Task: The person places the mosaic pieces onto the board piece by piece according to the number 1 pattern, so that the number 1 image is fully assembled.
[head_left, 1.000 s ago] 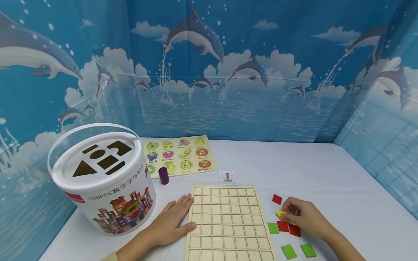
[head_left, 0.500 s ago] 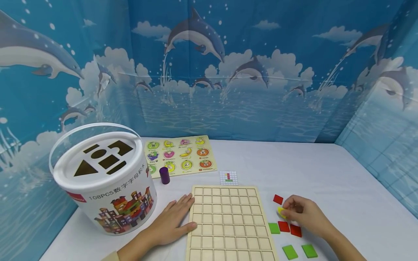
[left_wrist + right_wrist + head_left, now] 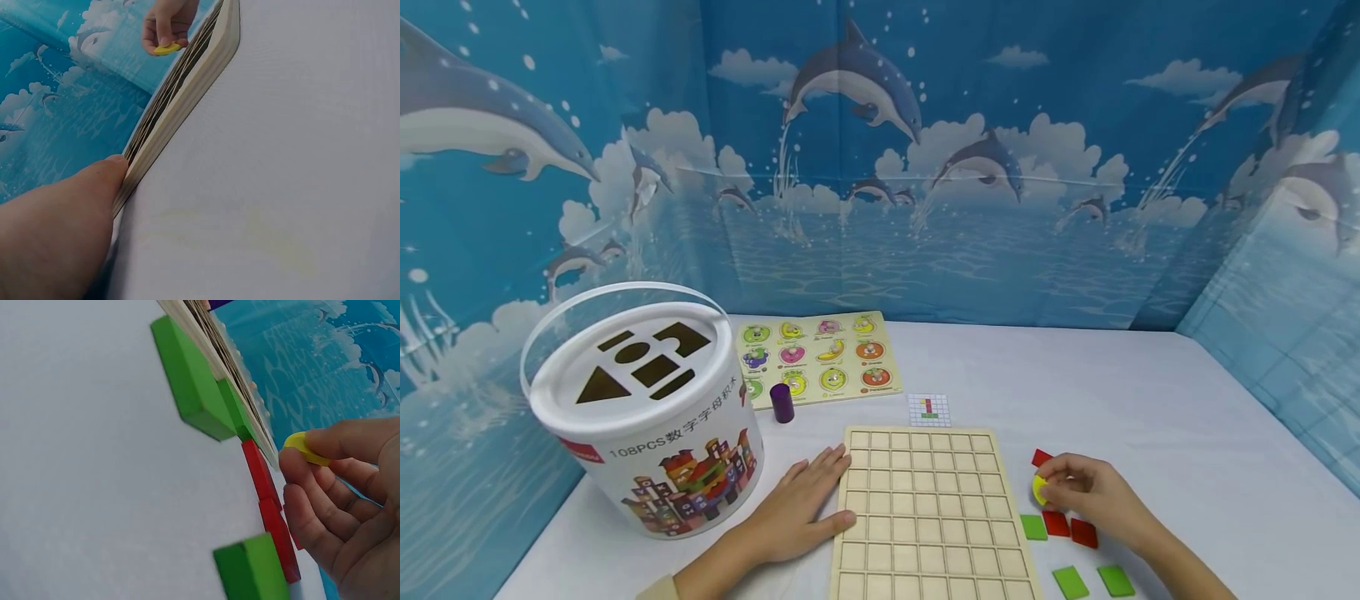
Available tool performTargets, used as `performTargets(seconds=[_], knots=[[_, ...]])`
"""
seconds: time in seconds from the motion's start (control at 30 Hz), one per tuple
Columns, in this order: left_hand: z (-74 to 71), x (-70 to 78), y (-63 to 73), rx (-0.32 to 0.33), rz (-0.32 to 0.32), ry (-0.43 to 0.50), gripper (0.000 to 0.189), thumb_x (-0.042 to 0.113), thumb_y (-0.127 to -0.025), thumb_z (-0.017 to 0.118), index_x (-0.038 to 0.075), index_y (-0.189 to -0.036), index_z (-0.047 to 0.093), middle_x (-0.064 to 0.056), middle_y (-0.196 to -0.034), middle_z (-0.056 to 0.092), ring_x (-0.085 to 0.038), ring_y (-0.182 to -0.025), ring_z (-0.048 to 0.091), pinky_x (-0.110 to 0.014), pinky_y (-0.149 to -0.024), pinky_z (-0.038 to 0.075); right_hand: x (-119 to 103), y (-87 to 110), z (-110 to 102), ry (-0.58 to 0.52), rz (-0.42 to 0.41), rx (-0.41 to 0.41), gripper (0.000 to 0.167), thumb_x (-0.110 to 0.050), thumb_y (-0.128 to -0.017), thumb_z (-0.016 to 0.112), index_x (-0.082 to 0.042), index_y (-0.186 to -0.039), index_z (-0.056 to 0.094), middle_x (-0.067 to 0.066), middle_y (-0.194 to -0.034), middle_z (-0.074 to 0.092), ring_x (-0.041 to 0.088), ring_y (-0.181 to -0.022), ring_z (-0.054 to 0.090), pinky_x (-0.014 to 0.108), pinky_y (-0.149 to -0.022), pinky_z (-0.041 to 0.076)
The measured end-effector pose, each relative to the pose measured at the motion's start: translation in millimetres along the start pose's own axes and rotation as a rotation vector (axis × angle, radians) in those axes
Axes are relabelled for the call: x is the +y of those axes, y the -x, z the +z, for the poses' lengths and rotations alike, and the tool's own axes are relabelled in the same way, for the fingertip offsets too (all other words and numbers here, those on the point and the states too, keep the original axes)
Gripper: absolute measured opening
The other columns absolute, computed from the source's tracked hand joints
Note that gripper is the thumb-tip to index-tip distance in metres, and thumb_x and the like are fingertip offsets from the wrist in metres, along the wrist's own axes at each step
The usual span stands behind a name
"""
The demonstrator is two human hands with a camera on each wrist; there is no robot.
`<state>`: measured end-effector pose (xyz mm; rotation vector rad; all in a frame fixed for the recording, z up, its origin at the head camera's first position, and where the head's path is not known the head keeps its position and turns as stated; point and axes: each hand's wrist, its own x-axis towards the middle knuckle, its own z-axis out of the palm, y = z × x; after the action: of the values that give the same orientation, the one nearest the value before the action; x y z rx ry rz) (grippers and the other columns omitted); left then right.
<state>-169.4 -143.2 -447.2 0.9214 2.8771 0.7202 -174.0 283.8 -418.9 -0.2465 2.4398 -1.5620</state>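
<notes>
1 yellow piece (image 3: pixel 300 445) in the right hand (image 3: pixel 1097 496), in a fingertip pinch

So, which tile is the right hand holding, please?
The yellow tile, pinched by the right hand; the red tiles and green tiles lie on the table.

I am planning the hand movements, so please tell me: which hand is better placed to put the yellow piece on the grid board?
Probably the right hand: it pinches the yellow piece to the right of the grid board. The left hand rests at the board's left edge and holds no piece.
</notes>
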Motion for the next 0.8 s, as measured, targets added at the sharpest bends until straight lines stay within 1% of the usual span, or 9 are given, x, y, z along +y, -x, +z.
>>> performTargets(seconds=[0.13, 0.3, 0.43, 0.57, 0.67, 0.8], knots=[[-0.2, 0.8, 0.4, -0.005, -0.001, -0.007, 0.077, 0.059, -0.098, 0.041, 0.008, -0.154, 0.028, -0.011, -0.16, 0.021, -0.028, -0.146, 0.019, -0.055, -0.116, 0.013, -6.2, -0.3, 4.1, -0.063, -0.028, -0.034, 0.031, -0.013, -0.091, 0.07, 0.009, -0.109, 0.059, 0.012, -0.092, 0.064, 0.024, -0.079, 0.068, 0.032, -0.072, 0.059], [-0.7, 2.1, 0.7, -0.009, -0.005, -0.007, 0.077, 0.059, -0.098, 0.041, 0.008, -0.154, 0.028, -0.01, -0.16, 0.021, -0.028, -0.146, 0.019, -0.055, -0.116, 0.013, -15.3, -3.6, 11.5, -0.101, -0.096, -0.074, 0.028, -0.009, -0.093, 0.066, 0.012, -0.108, 0.056, 0.013, -0.093, 0.062, 0.024, -0.08, 0.069, 0.034, -0.073, 0.059], [-1.4, 2.9, 0.9, -0.015, -0.01, 0.0, 0.077, 0.059, -0.098, 0.041, 0.008, -0.154, 0.028, -0.01, -0.16, 0.021, -0.028, -0.146, 0.019, -0.055, -0.116, 0.012, -24.8, -9.3, 19.4, -0.099, -0.12, -0.07, 0.027, -0.008, -0.093, 0.065, 0.012, -0.109, 0.055, 0.012, -0.091, 0.06, 0.023, -0.079, 0.069, 0.034, -0.073, 0.059], [-1.5, 2.5, 0.7, -0.017, -0.012, -0.001, 0.077, 0.059, -0.098, 0.041, 0.007, -0.154, 0.028, -0.01, -0.16, 0.021, -0.028, -0.147, 0.018, -0.055, -0.116, 0.012, -33.4, -15.4, 25.2, -0.101, -0.155, -0.065, 0.028, -0.007, -0.093, 0.065, 0.013, -0.111, 0.054, 0.013, -0.092, 0.06, 0.025, -0.078, 0.068, 0.034, -0.073, 0.059], [-1.1, 1.9, 0.5, -0.019, -0.012, -0.004, 0.077, 0.059, -0.098, 0.041, 0.008, -0.154, 0.028, -0.01, -0.16, 0.021, -0.028, -0.147, 0.018, -0.055, -0.116, 0.012, -39.0, -18.8, 27.6, -0.103, -0.186, -0.066, 0.031, -0.006, -0.094, 0.063, 0.014, -0.116, 0.053, 0.015, -0.093, 0.058, 0.028, -0.079, 0.069, 0.033, -0.075, 0.058], [-0.7, 1.3, 0.3, -0.021, -0.014, -0.007, 0.078, 0.06, -0.098, 0.04, 0.008, -0.154, 0.027, -0.009, -0.161, 0.02, -0.028, -0.147, 0.018, -0.055, -0.116, 0.012, -47.6, -23.2, 30.6, -0.093, -0.195, -0.058, 0.038, -0.009, -0.095, 0.063, 0.013, -0.124, 0.052, 0.015, -0.094, 0.057, 0.03, -0.082, 0.069, 0.031, -0.077, 0.057]])
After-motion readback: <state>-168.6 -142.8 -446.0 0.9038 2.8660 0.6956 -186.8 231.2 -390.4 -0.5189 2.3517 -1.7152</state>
